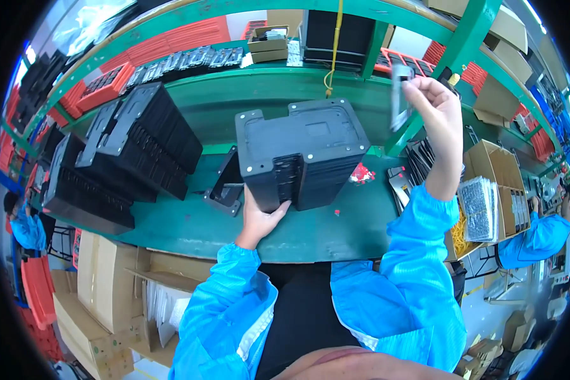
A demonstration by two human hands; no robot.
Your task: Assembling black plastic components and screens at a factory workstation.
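In the middle of the green bench stands a tall stack of black plastic trays point(303, 136), notched along the sides and with pale dots at the corners. My left hand point(259, 218) grips its near left lower edge, thumb along the side, the other fingers partly hidden. Raised at the right, my right hand point(438, 111) pinches a thin, pale grey, frame-like piece point(398, 98), blurred and held upright, apart from the stack. A loose black bracket-like part point(225, 187) lies just left of the stack.
More black stacks point(136, 142) stand at the left. Thin dark plates point(418, 164) lean below my right forearm, beside a cardboard box point(497, 171) with bubble-wrapped packs. Red bits point(361, 173) lie by the central stack. A green post point(465, 47) rises behind my right hand; a yellow cord point(335, 50) hangs down.
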